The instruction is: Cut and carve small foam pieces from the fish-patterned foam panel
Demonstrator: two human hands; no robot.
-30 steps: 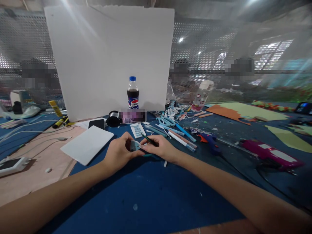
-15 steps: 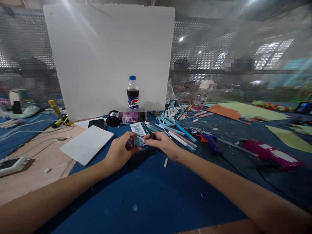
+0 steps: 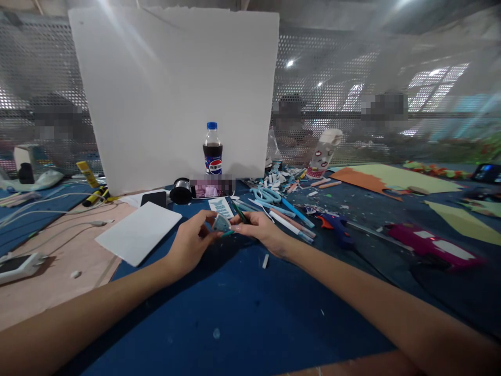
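My left hand (image 3: pixel 192 238) pinches a small light-blue piece (image 3: pixel 221 223) with small dark marks between thumb and fingers. My right hand (image 3: pixel 260 230) is closed around a slim dark green pen (image 3: pixel 240 212), whose end sticks up past the fingers. The right fingertips reach the right edge of the blue piece. A teal tip (image 3: pixel 227 233) shows just under the piece; what it belongs to is hidden. Behind the hands lies a white card (image 3: pixel 221 207) with blue printed shapes. Several markers (image 3: pixel 291 224) lie right of my right hand, beside light-blue scissors (image 3: pixel 268 195).
A propped phone (image 3: pixel 212 189) and a cola bottle (image 3: pixel 212 151) stand before a white board (image 3: pixel 176 94). A white sheet (image 3: pixel 139 233) lies left. To the right are a blue glue gun (image 3: pixel 338 230), a magenta glue gun (image 3: pixel 434 244), a tumbler (image 3: pixel 324 154) and paper scraps (image 3: pixel 276 178).
The light-blue piece has been tilted upward in my left fingers, so more of its face shows. My right hand and the pen have hardly moved.
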